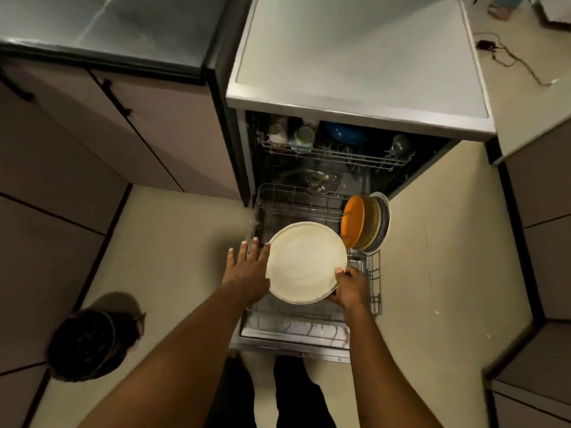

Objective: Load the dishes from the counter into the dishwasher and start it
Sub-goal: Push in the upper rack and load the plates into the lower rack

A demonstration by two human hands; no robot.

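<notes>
- Bare forearms reach over the lowered steel dishwasher door (pixel 293 336).
- Right hand (pixel 350 287) grips the round cream ceramic plate (pixel 306 262) at its near-right rim, thumb on top.
- Left hand (pixel 248 267) lies flat, fingers straight and spread, at the plate's left edge.
- Plate hangs over the pulled-out grey wire lower rack (pixel 375 273), near an upright orange plate (pixel 353 220).

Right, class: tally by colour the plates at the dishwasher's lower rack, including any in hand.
Cream plate, gripped by the right hand: 1
Orange plate: 1
Tan plate: 1
White plate: 1
Total: 4, not counting a dark band between tan and white, too unclear to call a plate.
</notes>
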